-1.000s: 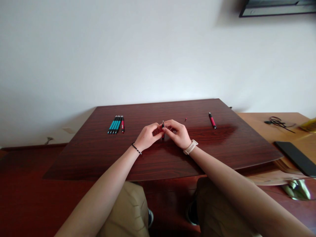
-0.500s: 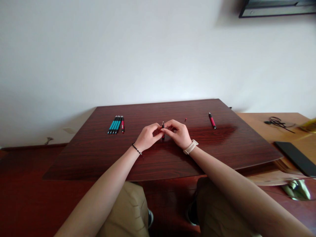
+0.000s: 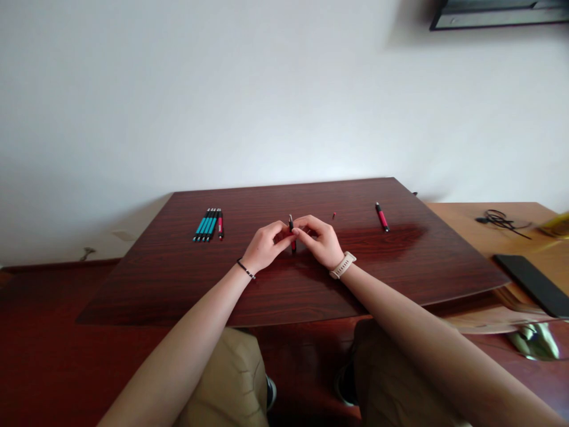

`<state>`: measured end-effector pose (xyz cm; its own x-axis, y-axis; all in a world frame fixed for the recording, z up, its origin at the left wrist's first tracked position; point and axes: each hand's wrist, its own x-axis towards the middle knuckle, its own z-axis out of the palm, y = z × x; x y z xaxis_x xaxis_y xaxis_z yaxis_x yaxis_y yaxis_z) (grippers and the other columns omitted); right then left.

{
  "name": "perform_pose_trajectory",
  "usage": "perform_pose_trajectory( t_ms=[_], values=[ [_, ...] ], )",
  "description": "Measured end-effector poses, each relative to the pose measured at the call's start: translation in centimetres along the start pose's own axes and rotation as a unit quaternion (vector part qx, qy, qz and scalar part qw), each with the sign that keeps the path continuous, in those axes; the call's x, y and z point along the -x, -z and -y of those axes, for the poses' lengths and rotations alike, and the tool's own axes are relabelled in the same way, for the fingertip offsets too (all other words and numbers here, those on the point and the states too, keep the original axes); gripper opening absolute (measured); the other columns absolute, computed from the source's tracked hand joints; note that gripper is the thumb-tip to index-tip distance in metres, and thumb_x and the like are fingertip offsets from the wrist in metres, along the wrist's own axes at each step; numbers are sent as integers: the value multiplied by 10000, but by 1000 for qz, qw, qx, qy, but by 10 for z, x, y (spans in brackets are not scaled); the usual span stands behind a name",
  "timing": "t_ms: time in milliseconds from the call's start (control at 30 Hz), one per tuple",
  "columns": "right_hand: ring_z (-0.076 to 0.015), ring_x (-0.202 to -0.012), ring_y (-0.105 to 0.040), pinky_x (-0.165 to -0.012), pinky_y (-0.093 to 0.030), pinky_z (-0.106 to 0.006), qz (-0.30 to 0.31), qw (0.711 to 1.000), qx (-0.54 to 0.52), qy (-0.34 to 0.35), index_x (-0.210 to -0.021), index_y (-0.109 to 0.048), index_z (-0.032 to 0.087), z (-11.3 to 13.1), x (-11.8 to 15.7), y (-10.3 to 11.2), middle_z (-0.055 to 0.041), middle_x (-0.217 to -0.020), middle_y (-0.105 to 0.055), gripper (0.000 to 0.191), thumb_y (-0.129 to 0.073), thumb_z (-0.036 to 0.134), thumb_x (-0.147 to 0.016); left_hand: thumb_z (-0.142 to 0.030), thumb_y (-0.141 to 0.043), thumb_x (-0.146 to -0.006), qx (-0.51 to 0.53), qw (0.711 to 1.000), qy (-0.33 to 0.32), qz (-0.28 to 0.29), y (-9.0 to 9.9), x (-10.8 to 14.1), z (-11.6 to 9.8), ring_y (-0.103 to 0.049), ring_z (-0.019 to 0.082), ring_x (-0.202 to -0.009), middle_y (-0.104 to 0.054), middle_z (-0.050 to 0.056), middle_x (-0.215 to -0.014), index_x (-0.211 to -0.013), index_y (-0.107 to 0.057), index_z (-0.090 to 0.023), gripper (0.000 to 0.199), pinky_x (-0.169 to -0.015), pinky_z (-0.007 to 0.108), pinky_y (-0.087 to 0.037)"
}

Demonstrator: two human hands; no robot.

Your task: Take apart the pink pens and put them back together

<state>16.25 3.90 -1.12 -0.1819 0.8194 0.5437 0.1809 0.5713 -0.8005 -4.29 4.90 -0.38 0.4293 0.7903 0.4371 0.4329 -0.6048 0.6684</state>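
Over the middle of the dark wooden table (image 3: 275,296), my left hand (image 3: 267,244) and my right hand (image 3: 320,240) meet with their fingertips on one red and black pen (image 3: 291,224). The pen stands nearly upright, silver tip up, its middle partly hidden by the fingers. Several teal pens (image 3: 207,225) lie side by side at the left, with a red pen (image 3: 220,225) beside them. A tiny red piece (image 3: 334,215) rests beyond my right hand. Another red and black pen (image 3: 382,217) lies farther right.
To the right is a lighter wooden table (image 3: 457,216) with a coiled black cable (image 3: 500,220), a black flat object (image 3: 533,284) and a yellow item (image 3: 555,227). A white wall (image 3: 275,89) stands behind the dark table.
The pen between my hands has tilted slightly, its top shifting left, and more of its upper end shows above my fingers. My hands have hardly moved.
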Motion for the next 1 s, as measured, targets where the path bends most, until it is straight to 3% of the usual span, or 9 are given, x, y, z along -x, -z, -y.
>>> perform_pose_trajectory(
  t_ms=[133, 400, 600, 800, 1000],
  values=[
    [-227, -949, -717, -801, -582, -356, -3, 1000, -3, 7, -1045, -769, 244, 1, 0, 1, -62, -1071, -779, 310, -647, 528, -1031, -450, -659, -1031, 5, 1000, -6, -5, -1, 0, 0, -613, 158, -755, -685, 11, -862, -918, -661, -199, 275, -725, 284, -473],
    [-194, -860, -695, -762, -556, -334, -33, 999, 14, 3, -1093, -771, 243, 2, -3, 9, -61, -1083, -775, 279, -597, 459, -1071, -448, -677, -1020, -5, 999, -6, -40, 3, 2, -3, -611, 160, -752, -686, 17, -866, -931, -670, -200, 264, -701, 278, -478],
    [-206, -863, -682, -788, -568, -352, -99, 987, 123, -18, -1202, -733, 238, -15, -17, 49, -79, -1174, -760, 257, -605, 382, -1031, -457, -671, -1026, 3, 999, -8, -39, 3, 2, -4, -620, 157, -731, -703, 24, -881, -939, -684, -203, 269, -692, 284, -495],
    [-205, -759, -644, -838, -585, -424, -99, 956, 272, -45, -1323, -679, 213, -43, -23, 93, -141, -1299, -679, 393, -616, 258, -938, -431, -670, -1027, -5, 1000, -13, -17, 1, 2, -2, -611, 149, -709, -697, 21, -889, -929, -667, -203, 248, -688, 288, -490],
    [-236, -803, -659, -931, -573, -464, -94, 944, 307, -75, -1296, -695, 182, -56, -23, 112, -156, -1278, -692, 416, -583, 194, -896, -444, -664, -1027, -8, 1000, -7, -5, 1, 2, -1, -623, 157, -726, -699, 26, -882, -904, -669, -200, 274, -704, 296, -497]
  ],
)
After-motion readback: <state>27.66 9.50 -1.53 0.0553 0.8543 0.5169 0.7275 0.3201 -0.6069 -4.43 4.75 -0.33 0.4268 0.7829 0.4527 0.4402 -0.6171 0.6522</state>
